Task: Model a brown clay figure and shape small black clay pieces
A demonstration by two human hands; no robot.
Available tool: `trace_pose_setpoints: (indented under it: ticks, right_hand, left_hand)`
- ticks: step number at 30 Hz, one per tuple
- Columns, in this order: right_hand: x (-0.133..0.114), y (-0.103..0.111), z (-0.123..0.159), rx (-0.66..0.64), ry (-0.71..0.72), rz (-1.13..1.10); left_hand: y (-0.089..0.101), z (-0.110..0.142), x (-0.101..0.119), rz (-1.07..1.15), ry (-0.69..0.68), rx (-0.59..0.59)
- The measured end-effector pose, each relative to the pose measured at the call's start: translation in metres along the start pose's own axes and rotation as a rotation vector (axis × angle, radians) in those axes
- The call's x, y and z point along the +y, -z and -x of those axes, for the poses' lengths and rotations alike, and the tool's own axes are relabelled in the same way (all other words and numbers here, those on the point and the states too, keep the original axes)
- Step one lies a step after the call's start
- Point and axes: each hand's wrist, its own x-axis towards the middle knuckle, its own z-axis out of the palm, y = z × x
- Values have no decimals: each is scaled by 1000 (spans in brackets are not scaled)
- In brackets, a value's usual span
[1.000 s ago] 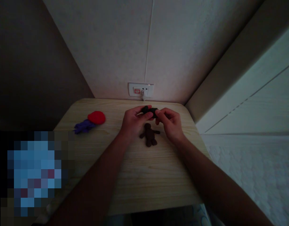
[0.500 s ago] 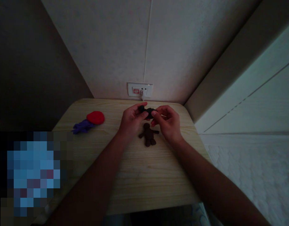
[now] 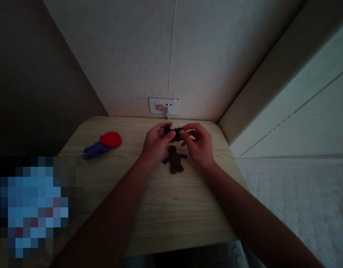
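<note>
Above the far part of the wooden table, my left hand and my right hand pinch a small black clay figure between them. The figure's round ball-like end shows by my left fingers; the rest is partly covered by both thumbs. Just below my hands a brown clay figure lies flat on the table, with a round head, a thick body, two arms and two short legs.
At the left of the table lie a flat red clay piece and a purple clay piece, touching. A wall socket with a plug is behind the table. A blurred-out blue area covers the lower left; a white quilted surface is at right.
Both hands stay on the black clay figure, with a slight shift of the fingers; its round end shows more fully. The whole view has shifted slightly.
</note>
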Motion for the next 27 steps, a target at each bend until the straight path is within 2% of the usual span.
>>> trace_pose_setpoints:
  ticks: [2,5,12,18,27]
  right_hand:
    - [0,3,1,-24,148,152]
    - [-1,6,1,-113,305,236]
    - [-5,4,-2,-127,425,332]
    - [-6,4,-1,-132,318,252]
    - [-5,-3,-2,-72,21,-22]
  left_hand:
    - [-1,0,0,-17,-28,41]
    - [0,0,1,-17,-54,66]
    - [6,-2,1,33,-48,23]
    - [3,0,3,104,-28,-3]
    - [-3,2,3,190,-14,-15]
